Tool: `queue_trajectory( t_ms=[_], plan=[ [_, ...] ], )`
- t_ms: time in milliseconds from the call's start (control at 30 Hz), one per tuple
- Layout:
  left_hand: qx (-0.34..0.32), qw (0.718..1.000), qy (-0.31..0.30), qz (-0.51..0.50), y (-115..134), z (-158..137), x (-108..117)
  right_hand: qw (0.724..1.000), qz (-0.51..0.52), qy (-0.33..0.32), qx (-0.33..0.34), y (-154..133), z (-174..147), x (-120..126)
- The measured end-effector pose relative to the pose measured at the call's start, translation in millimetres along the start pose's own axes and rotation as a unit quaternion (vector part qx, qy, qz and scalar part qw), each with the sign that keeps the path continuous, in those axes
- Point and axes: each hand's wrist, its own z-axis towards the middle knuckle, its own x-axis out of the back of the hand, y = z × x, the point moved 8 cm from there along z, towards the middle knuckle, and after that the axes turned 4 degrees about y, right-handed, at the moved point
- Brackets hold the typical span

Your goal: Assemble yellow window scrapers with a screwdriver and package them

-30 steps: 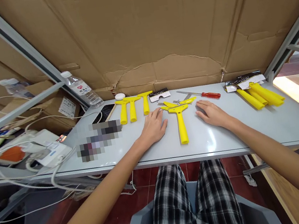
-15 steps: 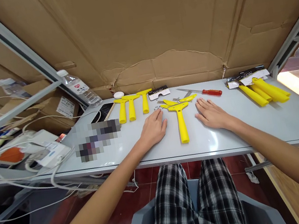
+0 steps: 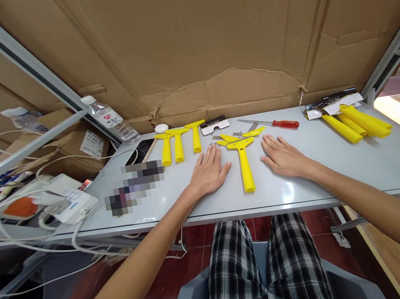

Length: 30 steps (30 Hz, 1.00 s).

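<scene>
My left hand [image 3: 208, 171] lies flat on the grey table [image 3: 155, 203], palm down, thumb spread, holding nothing. Flat on the other side rests my right hand [image 3: 283, 155], also with nothing in it. Between them lies a yellow scraper handle [image 3: 246, 169], its wide head away from me and its hollow end towards me. Just beyond that head are small yellow pieces [image 3: 259, 132] and thin metal bits, partly overlapped. A screwdriver [image 3: 285, 124] with a red handle lies behind my right hand. Several more yellow handles [image 3: 178, 148] stand in a row behind my left hand.
Packaged yellow scrapers [image 3: 358, 124] with black-and-white cards lie at the right. A black-and-white card [image 3: 215, 125], a phone [image 3: 145, 150] and a plastic bottle [image 3: 111, 118] are along the back and left. White cables and a power strip [image 3: 74, 205] crowd the left end. Cardboard [image 3: 211, 39] backs the table.
My left hand has spread its thumb and fingers a little more on the table. The view has shifted slightly; my right hand and the yellow handle stay in place.
</scene>
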Motion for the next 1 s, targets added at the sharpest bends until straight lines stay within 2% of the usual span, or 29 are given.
queue_trajectory(
  t_ms=[133,233,300,400,467,533,633,800,1000],
  plan=[
    [-0.012,1.0,0.014,0.02,5,-3,5,1.0,-0.003,-0.006,-0.002,-2,0,2],
    [-0.029,0.998,0.039,0.042,6,8,21,1.0,0.0,0.004,-0.003,-2,0,3],
    [-0.029,0.997,0.058,0.051,1,28,38,1.0,0.001,0.006,-0.002,-2,1,4],
    [0.001,0.994,0.086,0.073,-16,72,66,1.0,0.002,0.002,-0.001,-2,1,7],
    [0.02,0.992,0.089,0.083,-28,102,78,1.0,0.005,-0.003,0.0,-3,1,11],
    [0.039,0.992,0.07,0.095,-39,125,78,1.0,0.01,-0.006,0.003,-3,1,14],
    [0.054,0.992,0.036,0.111,-47,141,65,1.0,0.018,-0.003,0.008,-3,0,18],
    [0.049,0.989,0.038,0.134,-48,145,47,1.0,0.024,0.003,0.016,-2,0,19],
    [0.039,0.987,0.075,0.136,-45,142,55,0.999,0.023,0.019,0.024,-1,1,20]
  ],
)
